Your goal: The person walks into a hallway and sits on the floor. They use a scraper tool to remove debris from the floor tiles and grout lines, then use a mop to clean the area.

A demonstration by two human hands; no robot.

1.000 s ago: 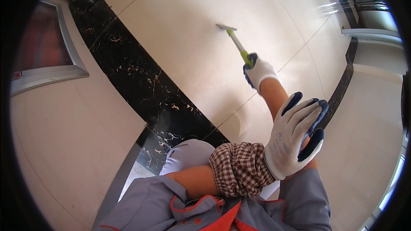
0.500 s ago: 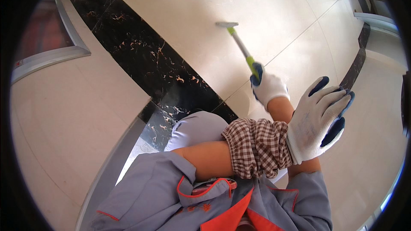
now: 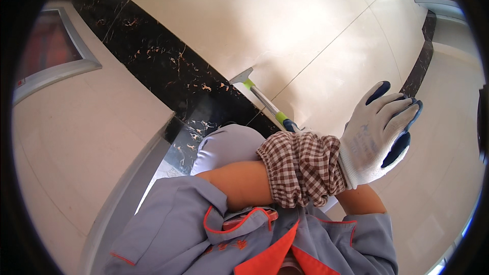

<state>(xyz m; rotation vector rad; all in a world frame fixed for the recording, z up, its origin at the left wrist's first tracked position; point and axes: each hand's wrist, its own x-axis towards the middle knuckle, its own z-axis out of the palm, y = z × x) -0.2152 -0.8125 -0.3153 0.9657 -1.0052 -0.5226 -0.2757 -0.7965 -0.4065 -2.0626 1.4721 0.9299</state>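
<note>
A scraper (image 3: 265,99) with a silver shaft, green fittings and a wide grey blade slants across the pale floor. Its blade lies by the edge of the black marble strip. Gripping the near end of its handle is my right hand (image 3: 297,126), in a white and navy work glove and mostly hidden behind my left forearm. My left arm, with a brown checked sleeve cover (image 3: 303,170), crosses over the right one. My left hand (image 3: 369,140), in a matching glove, is held out at the right with its fingers extended, holding nothing.
The black marble strip (image 3: 153,56) runs diagonally along the pale tiled floor (image 3: 305,20). At the left stands a pale wall (image 3: 76,137) with a metal-framed panel (image 3: 56,48). Another dark strip (image 3: 420,66) edges the wall at the right. My bent knee (image 3: 229,147) is below the scraper.
The scraper has been drawn back toward me and left, its blade now at the black strip. My right hand has slipped mostly behind my left forearm. My left hand has hardly moved.
</note>
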